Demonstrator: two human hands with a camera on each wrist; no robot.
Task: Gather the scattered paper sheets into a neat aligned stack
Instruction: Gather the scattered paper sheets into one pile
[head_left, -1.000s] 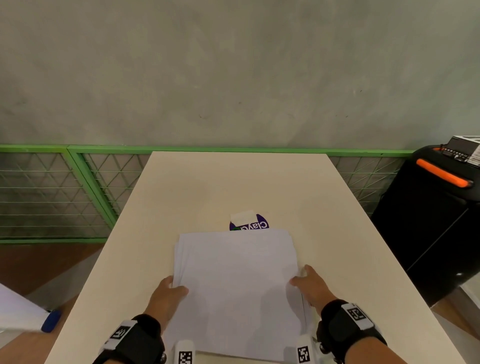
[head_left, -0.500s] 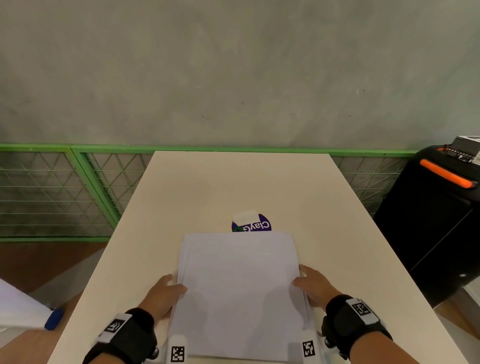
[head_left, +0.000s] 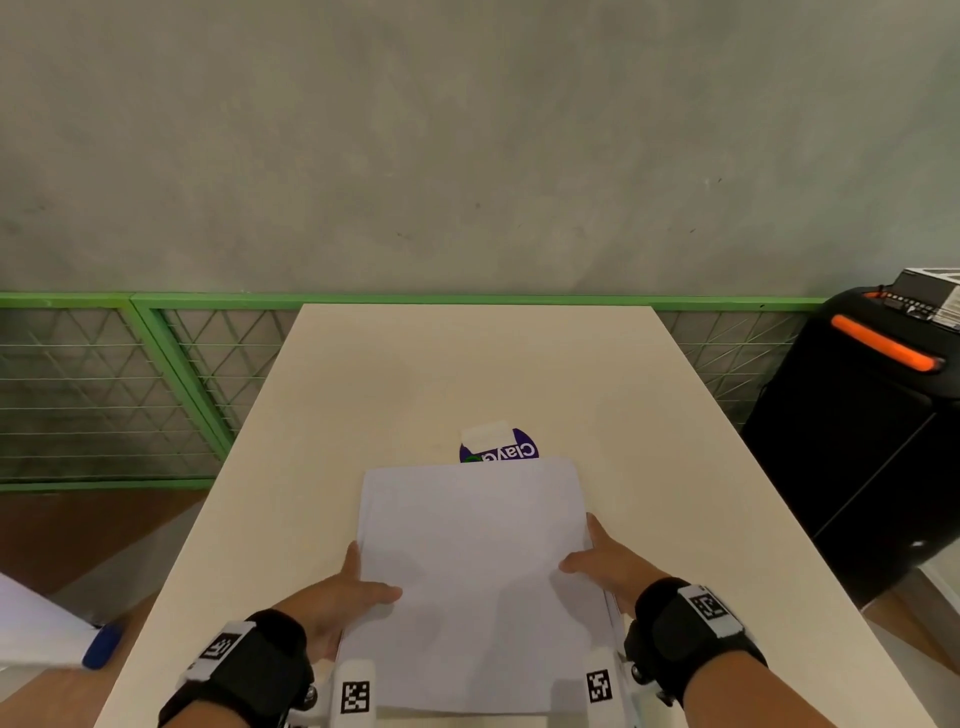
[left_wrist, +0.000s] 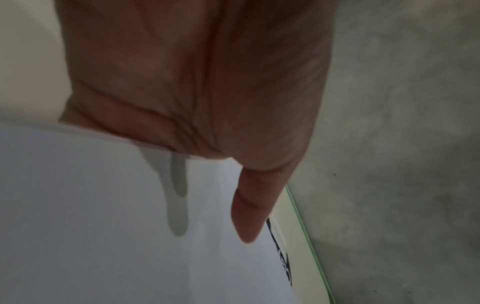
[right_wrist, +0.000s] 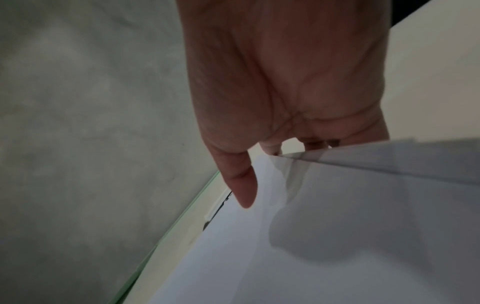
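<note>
- My left hand (head_left: 337, 597) and right hand (head_left: 605, 564) pinch the paper stack (head_left: 472, 561) by its sides (thumbs on top), squaring its edges.
- Fingers hidden underneath.

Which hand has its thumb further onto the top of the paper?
The left hand. Its thumb reaches well in over the top sheet of the paper stack, while the right hand on the other side lays only its thumb tip over the edge.

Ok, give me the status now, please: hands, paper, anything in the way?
Left hand and right hand grip paper stack by its sides. Purple sticker peeks beyond.
</note>
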